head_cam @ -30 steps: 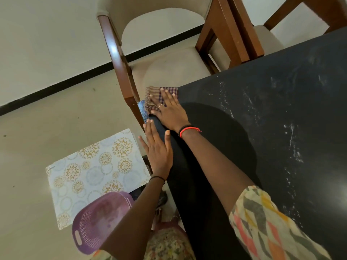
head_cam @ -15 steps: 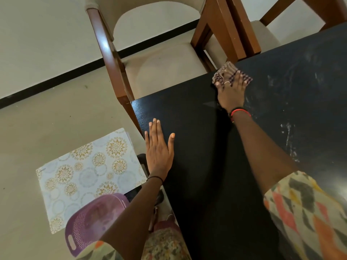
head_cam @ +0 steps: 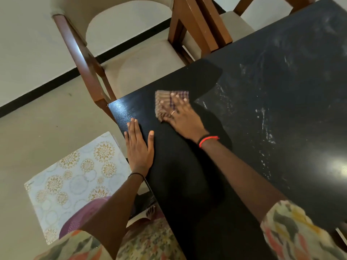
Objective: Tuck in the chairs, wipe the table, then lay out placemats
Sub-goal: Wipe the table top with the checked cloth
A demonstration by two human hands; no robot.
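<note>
I see right hand (head_cam: pixel 185 117) flat, fingers straight, pressing cloth (head_cam: pixel 169 102) on table (head_cam: pixel 262 128) near its 10 o'clock corner. Left hand (head_cam: pixel 139 149), at cloth's 7 o'clock, lies flat, empty. Cloth likely soft, light: palm its middle.

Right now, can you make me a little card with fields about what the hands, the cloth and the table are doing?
Table: black, with white streaks across its right part
Cloth: checked, lying on the table near its corner
Right hand: fingers spread, pressing on the cloth
Left hand: flat on the table by its edge, holding nothing
Placemat: patterned, lying off the table at the lower left
Chair: wooden frame, pale seat, at the table's corner
</note>
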